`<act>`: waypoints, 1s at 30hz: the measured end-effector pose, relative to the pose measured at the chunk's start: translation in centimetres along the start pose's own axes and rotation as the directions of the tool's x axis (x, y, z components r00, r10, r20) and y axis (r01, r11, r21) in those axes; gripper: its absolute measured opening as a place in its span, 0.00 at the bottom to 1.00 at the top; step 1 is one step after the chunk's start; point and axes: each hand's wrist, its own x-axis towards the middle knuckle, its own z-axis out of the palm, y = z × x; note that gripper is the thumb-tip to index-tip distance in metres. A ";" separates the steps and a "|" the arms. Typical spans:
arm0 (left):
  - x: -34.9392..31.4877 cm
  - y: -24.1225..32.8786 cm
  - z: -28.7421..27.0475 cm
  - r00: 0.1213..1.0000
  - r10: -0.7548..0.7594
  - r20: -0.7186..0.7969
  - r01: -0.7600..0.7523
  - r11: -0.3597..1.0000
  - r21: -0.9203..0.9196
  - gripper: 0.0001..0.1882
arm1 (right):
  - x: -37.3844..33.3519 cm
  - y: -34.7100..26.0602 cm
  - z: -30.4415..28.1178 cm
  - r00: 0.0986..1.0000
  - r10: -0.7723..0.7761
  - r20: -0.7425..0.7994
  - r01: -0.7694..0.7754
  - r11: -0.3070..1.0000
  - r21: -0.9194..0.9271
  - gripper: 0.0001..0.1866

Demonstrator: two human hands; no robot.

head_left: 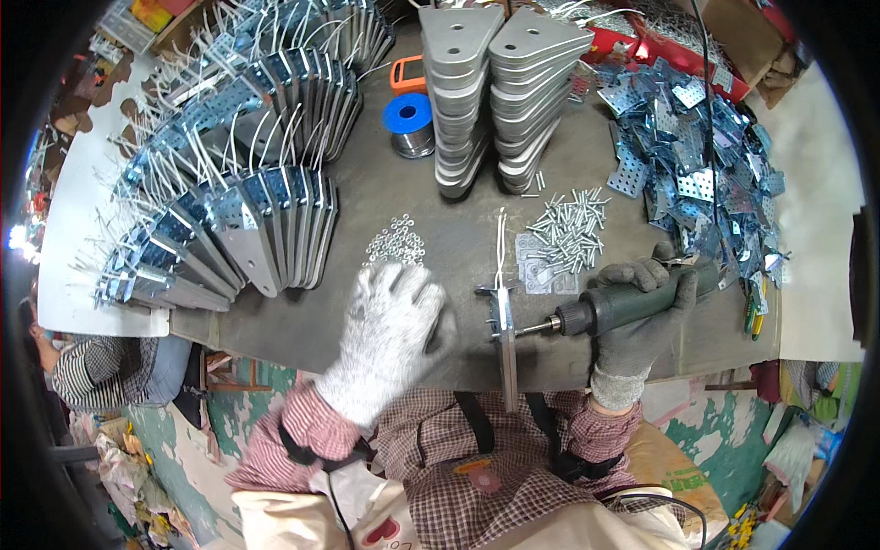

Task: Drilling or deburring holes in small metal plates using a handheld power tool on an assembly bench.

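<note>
My left hand (390, 330), in a white-grey glove, is closed with its fingers curled down at the near edge of a pile of small nuts (396, 240). Its fingertips are hidden, so I cannot make out what is in them. Wrapped round a dark green electric screwdriver (619, 307) is my gloved right hand (628, 353). The driver lies level, its bit pointing left at a grey metal plate (508, 362) that stands on edge near the table's front. A blue-silver bracket and white wires (501, 247) are on that plate.
Loose screws (570, 227) lie beyond the driver, partly over small flat clear packets (532, 266). Stacked grey plates (458, 101) stand at the back beside a blue solder spool (408, 115). Wired assemblies (247, 229) fan out left; perforated brackets (687, 137) are heaped right.
</note>
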 end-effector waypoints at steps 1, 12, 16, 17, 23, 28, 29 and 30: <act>-0.8 0.7 0.1 0.996 -0.042 -0.076 0.017 0.953 -0.304 0.14 | -0.2 0.0 -0.3 1.000 0.004 -0.003 -0.004 1.000 -0.001 0.19; -2.1 4.3 4.1 0.970 -0.094 -0.226 -0.075 0.766 -0.638 0.19 | -0.2 0.2 -0.4 0.998 0.020 -0.064 -0.016 0.998 0.064 0.14; -2.5 4.4 4.1 0.984 -0.132 -0.116 0.024 0.757 -0.653 0.20 | -0.3 0.5 -0.1 0.995 0.013 -0.102 -0.007 0.998 0.062 0.13; -2.4 4.3 3.9 0.989 -0.110 -0.103 0.020 0.773 -0.635 0.20 | -0.3 0.4 -0.1 0.995 0.005 -0.103 0.000 0.999 0.047 0.14; -2.2 4.0 1.5 0.991 -0.107 0.085 0.136 0.836 -0.531 0.15 | 0.0 0.2 -0.6 0.997 0.021 -0.078 -0.016 0.998 0.064 0.15; -1.0 4.2 -1.1 0.996 0.060 -0.061 -0.072 0.973 -0.219 0.21 | 0.0 0.3 -0.3 0.995 0.002 -0.100 0.002 0.999 0.045 0.15; -0.8 4.0 -0.8 0.999 0.007 -0.035 -0.020 0.929 -0.369 0.20 | 0.0 0.3 -0.1 0.996 0.008 -0.092 -0.001 0.997 0.077 0.15; -0.8 3.9 -0.2 0.999 -0.049 0.002 0.043 0.858 -0.512 0.19 | -0.1 0.4 0.1 0.996 0.020 -0.089 -0.011 0.994 0.106 0.15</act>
